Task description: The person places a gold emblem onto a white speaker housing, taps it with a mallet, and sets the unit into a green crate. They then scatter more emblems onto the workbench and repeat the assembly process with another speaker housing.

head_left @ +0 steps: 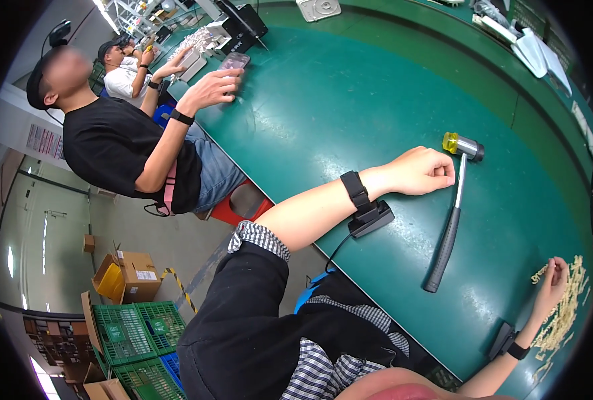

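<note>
My left hand point(420, 171) is closed in a loose fist on the green tabletop; whatever is inside it, if anything, is hidden. Right beside its knuckles lies a two-faced mallet point(458, 207), with one yellow end, one dark end, a metal shaft and a black grip. At the far right, my right hand point(555, 277) has its fingers drawn together over a pile of small pale-yellow strips point(566, 310). I cannot make out what sits between those fingers. Each wrist wears a black strap with a dark box attached.
On the left, a person in black point(110, 143) sits with one hand near a small device point(235, 61). Black equipment point(236, 30) and a heap of white parts stand beyond. Green crates point(133, 327) and an open carton point(133, 273) are on the floor.
</note>
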{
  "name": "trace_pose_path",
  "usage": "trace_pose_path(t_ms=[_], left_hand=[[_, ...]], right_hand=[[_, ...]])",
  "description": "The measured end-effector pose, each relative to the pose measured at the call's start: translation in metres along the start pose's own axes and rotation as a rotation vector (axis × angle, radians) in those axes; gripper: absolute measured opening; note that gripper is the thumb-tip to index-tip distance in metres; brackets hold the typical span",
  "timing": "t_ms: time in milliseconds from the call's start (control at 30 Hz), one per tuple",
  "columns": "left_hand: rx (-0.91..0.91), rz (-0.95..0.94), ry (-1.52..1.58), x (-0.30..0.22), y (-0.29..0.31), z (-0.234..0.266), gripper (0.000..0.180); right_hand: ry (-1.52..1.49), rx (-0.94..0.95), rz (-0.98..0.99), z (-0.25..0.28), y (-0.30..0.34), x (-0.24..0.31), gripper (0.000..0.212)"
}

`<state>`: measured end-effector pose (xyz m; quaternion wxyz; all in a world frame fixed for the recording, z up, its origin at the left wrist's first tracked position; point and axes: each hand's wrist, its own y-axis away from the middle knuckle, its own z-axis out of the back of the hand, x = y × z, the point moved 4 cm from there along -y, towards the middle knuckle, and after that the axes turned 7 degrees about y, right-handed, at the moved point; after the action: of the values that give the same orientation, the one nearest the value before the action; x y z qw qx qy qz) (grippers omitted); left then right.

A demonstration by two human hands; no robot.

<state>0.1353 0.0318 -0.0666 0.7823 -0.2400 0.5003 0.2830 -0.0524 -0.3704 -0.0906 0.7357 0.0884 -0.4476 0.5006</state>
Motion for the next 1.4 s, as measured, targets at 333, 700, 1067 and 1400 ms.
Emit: trace_pose_path(t_ms=[333,700,1067,1400], left_hand=[[0.006,-0.003,0.012,-0.006,0.0,-0.004,0.014],[0.031,0.052,-0.001,-0.006,0.0,-0.004,0.013],[0.017,0.049,0.04,0.001,0.001,-0.007,0.013],[0.028,0.081,0.019,-0.006,-0.001,-0.003,0.012]], right_hand=[[-0.019,-0.051,-0.02,0.003,0.006,0.012,0.012],[-0.1,-0.084,-0.072,0.001,0.009,0.034,0.014],[-0.133,-0.16,-0.02,0.002,0.009,0.033,0.015],[-0.124,-0.084,-0.001,0.004,0.007,0.011,0.018]])
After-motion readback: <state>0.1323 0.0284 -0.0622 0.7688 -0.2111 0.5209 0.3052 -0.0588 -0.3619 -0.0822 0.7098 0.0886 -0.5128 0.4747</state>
